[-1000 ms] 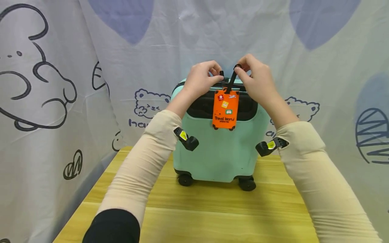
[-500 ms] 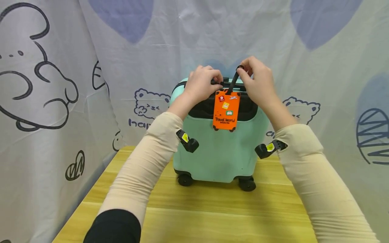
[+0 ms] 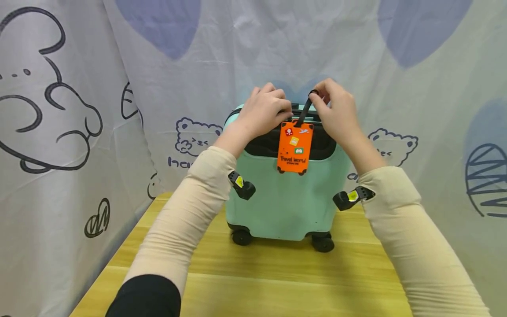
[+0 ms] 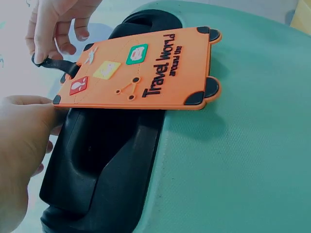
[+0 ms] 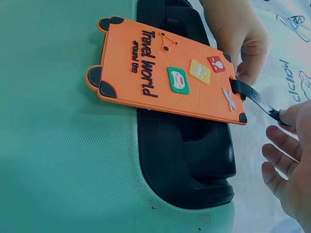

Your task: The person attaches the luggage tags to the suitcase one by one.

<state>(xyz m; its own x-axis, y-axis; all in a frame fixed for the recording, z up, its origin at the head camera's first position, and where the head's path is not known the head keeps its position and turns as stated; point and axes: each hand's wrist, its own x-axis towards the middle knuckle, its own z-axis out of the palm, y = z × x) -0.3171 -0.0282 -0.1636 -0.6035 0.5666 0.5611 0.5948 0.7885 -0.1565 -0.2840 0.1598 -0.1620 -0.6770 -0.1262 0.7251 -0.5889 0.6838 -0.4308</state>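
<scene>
A mint-green suitcase (image 3: pixel 285 202) stands upright with a black recessed panel (image 5: pixel 160 160) at its upper front. Against this panel hangs an orange luggage tag (image 3: pixel 295 149) printed "Travel World", its black strap (image 3: pixel 304 111) running up from its top edge. My right hand (image 3: pixel 336 108) pinches the strap's upper end between thumb and fingers. Beside the tag's top left corner, my left hand (image 3: pixel 264 110) has curled fingers at the suitcase's top. Its fingertips are partly behind the tag in the left wrist view, and I cannot tell what they hold.
The suitcase rests on its black wheels (image 3: pixel 241 237) on a wood-grain table (image 3: pixel 277 286). Close behind it hangs a pale curtain (image 3: pixel 309 39) with cartoon drawings, which also covers the left side. Small black wrist cameras (image 3: pixel 350 198) stick out below both sleeves.
The left hand has moved down to the suitcase top, and the black piece that stuck up at its fingertips is out of sight. The right hand has come slightly lower, still pinching the strap.
</scene>
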